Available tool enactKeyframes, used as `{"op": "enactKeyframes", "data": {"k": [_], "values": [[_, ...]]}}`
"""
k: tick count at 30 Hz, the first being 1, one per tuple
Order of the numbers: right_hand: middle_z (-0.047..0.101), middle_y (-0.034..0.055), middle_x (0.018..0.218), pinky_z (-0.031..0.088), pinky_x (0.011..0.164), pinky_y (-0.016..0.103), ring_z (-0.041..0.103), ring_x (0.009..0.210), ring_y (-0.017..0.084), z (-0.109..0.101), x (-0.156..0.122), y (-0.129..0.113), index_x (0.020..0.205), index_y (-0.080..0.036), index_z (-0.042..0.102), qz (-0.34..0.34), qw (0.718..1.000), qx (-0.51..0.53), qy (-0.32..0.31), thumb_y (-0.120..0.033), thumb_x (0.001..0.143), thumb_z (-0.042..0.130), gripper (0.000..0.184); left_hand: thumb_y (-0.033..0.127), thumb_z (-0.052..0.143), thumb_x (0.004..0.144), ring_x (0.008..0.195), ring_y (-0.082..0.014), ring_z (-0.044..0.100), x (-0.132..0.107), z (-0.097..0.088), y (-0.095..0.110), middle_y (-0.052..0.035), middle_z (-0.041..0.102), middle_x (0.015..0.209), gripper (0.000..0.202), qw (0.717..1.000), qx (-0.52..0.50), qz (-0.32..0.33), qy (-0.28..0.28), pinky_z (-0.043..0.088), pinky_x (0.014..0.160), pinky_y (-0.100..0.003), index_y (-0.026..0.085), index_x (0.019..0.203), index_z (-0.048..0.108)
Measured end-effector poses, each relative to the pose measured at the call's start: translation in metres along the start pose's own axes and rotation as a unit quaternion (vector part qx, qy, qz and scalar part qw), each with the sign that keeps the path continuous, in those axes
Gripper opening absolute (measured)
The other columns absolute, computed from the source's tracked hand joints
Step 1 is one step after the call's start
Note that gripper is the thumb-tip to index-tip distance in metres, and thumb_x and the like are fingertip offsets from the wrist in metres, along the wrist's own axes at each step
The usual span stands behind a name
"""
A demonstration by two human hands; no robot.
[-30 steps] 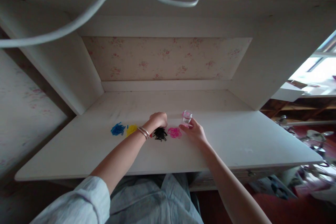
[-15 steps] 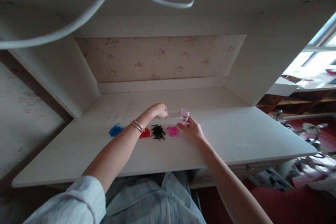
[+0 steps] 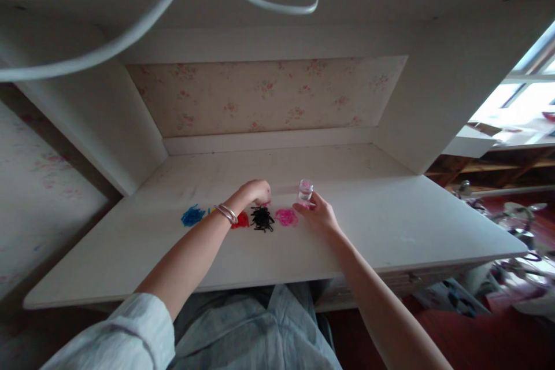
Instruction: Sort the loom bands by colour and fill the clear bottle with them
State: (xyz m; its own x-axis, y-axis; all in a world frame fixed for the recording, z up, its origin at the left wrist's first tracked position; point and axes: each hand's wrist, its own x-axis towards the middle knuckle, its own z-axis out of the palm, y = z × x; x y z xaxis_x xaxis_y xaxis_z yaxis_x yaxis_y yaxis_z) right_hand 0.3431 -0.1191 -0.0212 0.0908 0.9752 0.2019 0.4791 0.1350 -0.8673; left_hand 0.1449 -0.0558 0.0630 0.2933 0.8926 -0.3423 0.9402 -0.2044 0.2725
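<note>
My left hand (image 3: 256,191) is closed in a pinch just beyond the black pile (image 3: 262,219). A bit of pink, apparently a small rubber band, shows under its fingertips. My right hand (image 3: 319,215) has thumb and fingers round the lower part of a small clear jar (image 3: 306,189), which stands upright with something pinkish inside. Between the hands lies a pile of pink rubber bands (image 3: 287,217). A red pile (image 3: 241,220) is partly behind my left wrist, and a blue pile (image 3: 193,215) lies farther left. A trace of yellow shows beside my forearm.
The piles lie on a white desktop (image 3: 368,231) with panels on both sides and flowered backing (image 3: 260,95). A thick white cable (image 3: 169,6) hangs across the upper view. Cluttered objects stand on the floor beyond the desk's right end.
My left hand has moved slightly left and nearer to me, down towards the black pile. Pink now shows under its fingers. My right hand and the jar have stayed nearly still.
</note>
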Motion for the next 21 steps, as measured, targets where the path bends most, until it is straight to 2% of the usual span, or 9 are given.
{"op": "enactKeyframes", "data": {"k": [8,14,18,21], "values": [[0.068,0.0002,0.079,0.04,0.057,0.021,0.06,0.066,0.014,0.0,0.001,0.001,0.091,-0.022,0.063,-0.012,0.999,-0.028,0.017,-0.045,0.067,0.064,0.033,0.022,0.063,0.062,0.062,-0.013,0.059,0.002,0.003,0.015,-0.0032,0.07,0.07,0.013,0.995,-0.059,0.062,0.056,0.04,0.056,-0.02,0.019,0.071,0.072],[0.068,0.0011,0.083,0.042,0.059,0.022,0.061,0.067,0.015,0.001,0.001,0.002,0.098,-0.023,0.062,-0.009,1.0,-0.005,0.01,-0.045,0.068,0.064,0.037,0.033,0.058,0.075,0.077,-0.0143,0.062,-0.013,-0.022,0.026,-0.0054,0.071,0.087,0.022,0.973,-0.132,0.138,0.129,0.044,0.068,-0.021,0.018,0.087,0.069],[0.067,-0.0001,0.082,0.042,0.059,0.022,0.059,0.064,0.014,0.002,0.001,0.002,0.098,-0.023,0.063,-0.006,1.0,0.004,0.009,-0.044,0.067,0.064,0.037,0.035,0.057,0.079,0.074,-0.0134,0.062,-0.028,-0.039,0.048,-0.0043,0.071,0.081,0.022,0.931,-0.204,0.225,0.202,0.045,0.072,-0.023,0.017,0.085,0.067],[0.067,-0.0003,0.081,0.041,0.058,0.022,0.059,0.063,0.013,0.0,0.0,0.0,0.1,-0.023,0.062,-0.002,1.0,0.001,0.005,-0.044,0.068,0.064,0.039,0.035,0.058,0.079,0.071,-0.0133,0.061,-0.031,-0.042,0.065,-0.0033,0.071,0.081,0.02,0.926,-0.181,0.242,0.227,0.045,0.07,-0.024,0.018,0.084,0.068]]}}
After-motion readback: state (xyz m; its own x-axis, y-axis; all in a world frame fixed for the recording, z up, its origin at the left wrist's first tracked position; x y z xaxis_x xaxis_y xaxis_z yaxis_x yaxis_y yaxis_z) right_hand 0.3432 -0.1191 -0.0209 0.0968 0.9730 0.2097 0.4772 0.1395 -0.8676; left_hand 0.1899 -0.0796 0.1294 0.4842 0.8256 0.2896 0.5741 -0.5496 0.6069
